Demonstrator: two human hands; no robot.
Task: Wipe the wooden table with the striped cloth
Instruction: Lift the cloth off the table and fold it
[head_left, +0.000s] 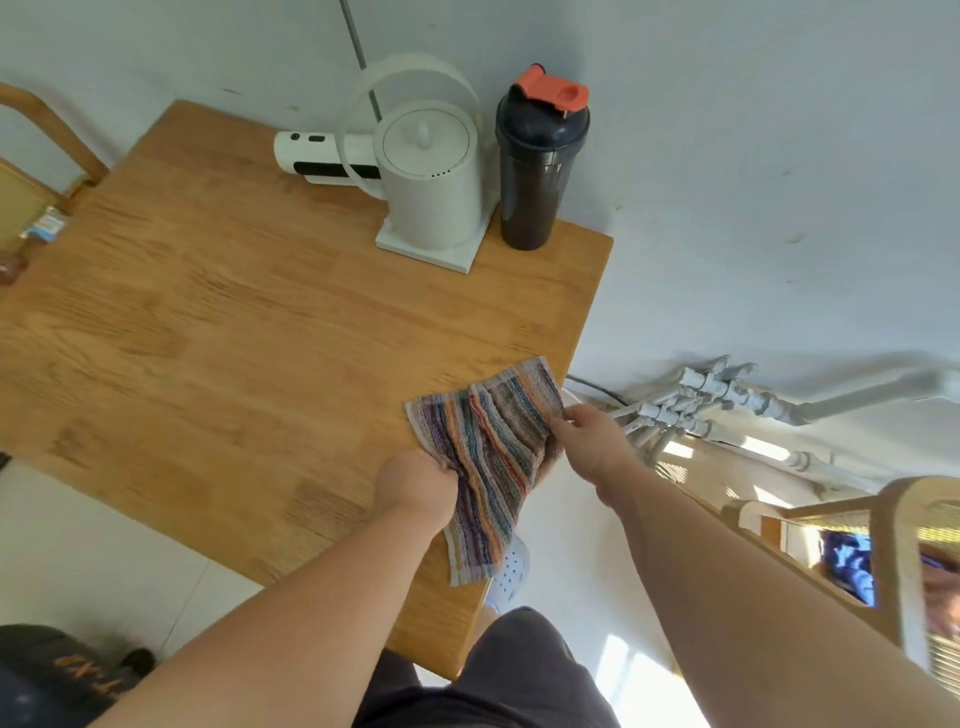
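The striped cloth (491, 447), in orange, purple and blue bands, hangs over the right edge of the wooden table (234, 332), partly lifted and creased. My left hand (415, 480) grips its lower left side with curled fingers. My right hand (584, 439) pinches its right edge, just beyond the table's edge. One corner of the cloth dangles down past the table's near side.
A white kettle (428, 176) on a square base, a black shaker bottle (537, 171) with an orange lid and a white cylinder device (322, 156) stand at the far edge by the wall. Wooden chairs sit at far left and right. White pipes (727, 400) run along the wall.
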